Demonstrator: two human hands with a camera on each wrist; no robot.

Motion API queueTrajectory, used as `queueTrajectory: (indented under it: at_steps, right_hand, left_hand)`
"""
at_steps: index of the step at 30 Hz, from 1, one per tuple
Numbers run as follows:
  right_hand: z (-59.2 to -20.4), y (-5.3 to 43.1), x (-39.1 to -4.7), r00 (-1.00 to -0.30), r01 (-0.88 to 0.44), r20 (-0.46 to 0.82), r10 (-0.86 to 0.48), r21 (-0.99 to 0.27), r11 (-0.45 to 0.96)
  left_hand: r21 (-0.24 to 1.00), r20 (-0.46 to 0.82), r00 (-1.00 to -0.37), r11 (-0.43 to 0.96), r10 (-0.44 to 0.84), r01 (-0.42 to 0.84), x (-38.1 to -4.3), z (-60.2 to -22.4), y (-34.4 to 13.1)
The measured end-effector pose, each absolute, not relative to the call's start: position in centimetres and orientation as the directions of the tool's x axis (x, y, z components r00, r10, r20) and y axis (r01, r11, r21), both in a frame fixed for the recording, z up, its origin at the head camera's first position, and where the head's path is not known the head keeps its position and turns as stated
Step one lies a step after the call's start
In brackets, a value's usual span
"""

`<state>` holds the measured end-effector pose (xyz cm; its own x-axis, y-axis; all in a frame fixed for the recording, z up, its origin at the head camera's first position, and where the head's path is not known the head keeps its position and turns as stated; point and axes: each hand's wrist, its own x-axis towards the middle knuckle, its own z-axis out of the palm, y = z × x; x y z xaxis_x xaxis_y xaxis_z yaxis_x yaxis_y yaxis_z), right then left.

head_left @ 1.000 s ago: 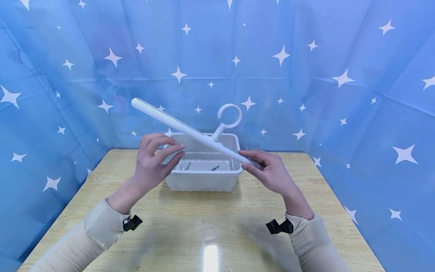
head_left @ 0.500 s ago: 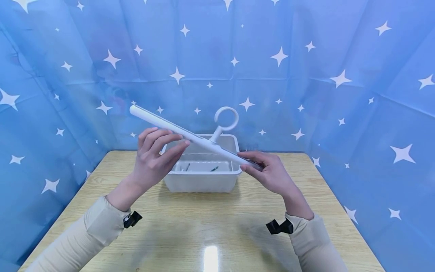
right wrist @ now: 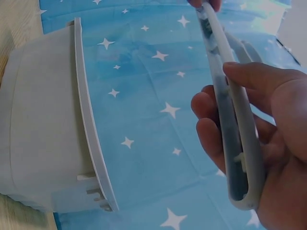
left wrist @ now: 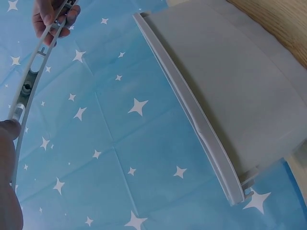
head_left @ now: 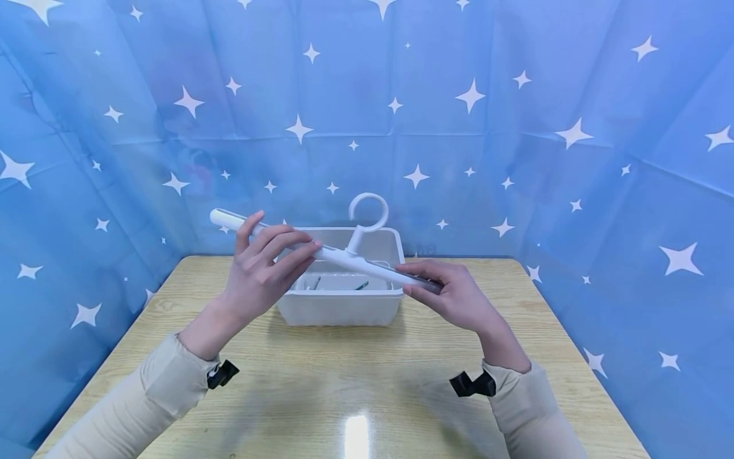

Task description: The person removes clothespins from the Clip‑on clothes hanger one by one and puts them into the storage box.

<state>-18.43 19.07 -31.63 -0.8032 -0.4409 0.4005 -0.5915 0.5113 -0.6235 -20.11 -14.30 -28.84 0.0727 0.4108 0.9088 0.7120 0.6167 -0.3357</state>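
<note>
A white clothes hanger (head_left: 373, 271) with a ring-shaped hook is held up in front of the bin, its left end higher than its right. My right hand (head_left: 459, 296) grips the right end between thumb and fingers; in the right wrist view the hanger's hollow underside (right wrist: 230, 139) faces the camera. My left hand (head_left: 258, 274) holds the left half, fingers behind the bar and thumb on its near side. Seen from the left wrist, the thumb (left wrist: 9, 129) presses the bar near its middle.
A white plastic bin (head_left: 341, 312) stands on the wooden table (head_left: 321, 376) behind the hands. Inside it lie small thin items, one of them green (head_left: 361, 285). A blue curtain (head_left: 355, 83) with white stars surrounds the table.
The hanger's raised left end has come down, so the bar lies flatter, and its hook has dropped and shifted left. My left hand has gone from beside the bar to holding it.
</note>
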Motion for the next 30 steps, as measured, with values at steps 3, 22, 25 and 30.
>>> queueTrajectory:
  at_steps: [3, 22, 25, 30]
  right_hand:
    - [-31.5, 19.1, -18.3, -0.806, -0.587, 0.390, -0.445, -0.620, 0.520]
    - [-29.4, 18.4, -17.4, -0.699, -0.699, 0.543, -0.466, -0.379, 0.606]
    - [-29.2, 18.1, -17.5, -0.673, -0.720, 0.569, -0.472, -0.358, 0.595]
    - [-29.1, 17.5, -17.8, -0.612, -0.759, 0.629, -0.480, -0.296, 0.580]
  left_hand:
    - [-0.324, 0.908, 0.058, 0.608, 0.414, 0.725, -20.0, -28.9, -14.4]
    - [-0.222, 0.911, -0.059, 0.605, 0.409, 0.764, -19.3, -28.6, -14.0]
    - [-0.215, 0.908, -0.075, 0.611, 0.413, 0.762, -19.2, -28.6, -13.9]
    - [-0.192, 0.908, -0.103, 0.620, 0.407, 0.760, -19.1, -28.6, -13.9]
